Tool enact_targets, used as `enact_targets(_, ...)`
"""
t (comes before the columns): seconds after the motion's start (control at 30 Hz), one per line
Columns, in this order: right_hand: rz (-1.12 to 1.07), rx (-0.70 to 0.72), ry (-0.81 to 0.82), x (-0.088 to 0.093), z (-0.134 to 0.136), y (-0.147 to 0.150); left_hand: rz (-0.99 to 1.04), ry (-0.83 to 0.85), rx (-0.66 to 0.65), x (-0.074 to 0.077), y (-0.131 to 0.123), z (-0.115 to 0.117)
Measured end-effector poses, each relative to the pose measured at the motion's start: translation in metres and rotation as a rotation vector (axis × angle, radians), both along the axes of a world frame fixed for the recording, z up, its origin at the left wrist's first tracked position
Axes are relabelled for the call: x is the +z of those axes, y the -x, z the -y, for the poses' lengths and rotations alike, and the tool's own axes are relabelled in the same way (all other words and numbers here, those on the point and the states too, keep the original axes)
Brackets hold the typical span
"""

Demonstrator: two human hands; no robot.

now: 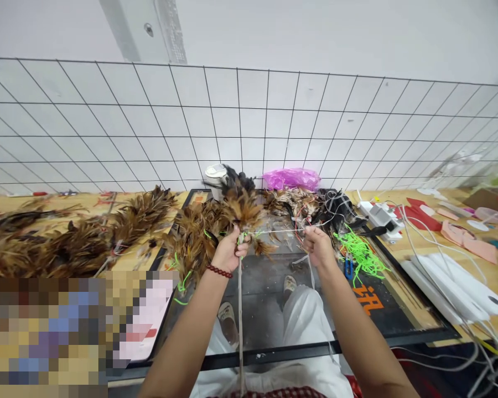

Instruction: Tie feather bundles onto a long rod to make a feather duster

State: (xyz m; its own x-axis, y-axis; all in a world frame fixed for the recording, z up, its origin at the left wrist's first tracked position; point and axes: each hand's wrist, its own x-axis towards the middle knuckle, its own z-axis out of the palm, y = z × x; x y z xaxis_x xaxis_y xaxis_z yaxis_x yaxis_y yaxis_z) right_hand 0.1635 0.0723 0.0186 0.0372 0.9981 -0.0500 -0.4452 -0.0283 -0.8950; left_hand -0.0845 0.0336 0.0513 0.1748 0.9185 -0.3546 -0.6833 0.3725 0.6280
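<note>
My left hand (228,251) is closed around the upper part of a thin stick, just below a tuft of brown and black feathers, forming a feather duster (243,205). Its pale stick (240,315) runs down toward my lap. My right hand (318,249) pinches a white string (277,231), stretched nearly level between both hands. Loose brown feathers (197,224) lie beside my left hand, with green cord pieces among them. A tangle of bright green cord (359,251) and blue-handled snips (348,267) sit to the right of my right hand.
Feathered lengths (66,246) lie on the wooden table at left. A pink plastic bag (292,179) and a white container (216,176) stand near the wire grid (253,121). A power strip (382,218), white cables and white boxes (456,287) occupy the right, beside a black-framed dark glass surface (390,312).
</note>
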Motion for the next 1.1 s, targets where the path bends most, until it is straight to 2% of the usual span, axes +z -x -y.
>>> enact_targets(0.1,0.008,-0.016,0.027,-0.001,-0.001,-0.001,0.031,-0.005,-0.028,0.002,0.002,0.004)
enact_targets(0.27,0.105,-0.058,0.045,-0.006,-0.004,-0.003,-0.080,-0.168,0.062,0.003,0.000,0.010)
enact_targets(0.33,0.280,-0.072,0.022,-0.008,-0.004,-0.004,-0.119,-0.181,0.085,0.001,-0.001,0.012)
enact_targets(0.4,0.579,-0.016,-0.080,-0.009,-0.002,-0.002,-0.089,-0.175,0.057,0.000,-0.003,0.013)
enact_targets(0.47,0.832,0.055,-0.244,-0.007,0.005,0.006,-0.019,-0.166,-0.044,-0.002,-0.006,0.016)
enact_targets(0.5,0.885,0.077,-0.318,-0.004,0.010,0.013,0.014,-0.163,-0.103,-0.002,-0.008,0.017)
enact_targets(0.57,0.842,0.083,-0.405,0.004,0.022,0.032,0.040,-0.156,-0.176,-0.004,-0.015,0.021)
enact_targets(0.63,0.730,0.139,-0.415,0.013,0.033,0.055,0.009,-0.148,-0.152,-0.006,-0.023,0.024)
enact_targets(0.73,0.564,0.172,-0.359,0.022,0.043,0.086,-0.056,-0.137,-0.077,-0.008,-0.030,0.028)
enact_targets(0.8,0.467,0.123,-0.288,0.024,0.044,0.097,-0.043,-0.147,-0.103,-0.007,-0.031,0.029)
enact_targets(0.93,0.313,0.049,-0.184,0.019,0.039,0.101,0.014,-0.150,-0.231,-0.005,-0.025,0.028)
enact_targets(1.03,0.188,0.002,-0.123,0.010,0.030,0.089,-0.033,-0.125,-0.179,-0.007,-0.020,0.024)
enact_targets(1.1,0.196,-0.019,-0.075,0.003,0.021,0.077,-0.010,-0.085,-0.149,-0.010,-0.017,0.021)
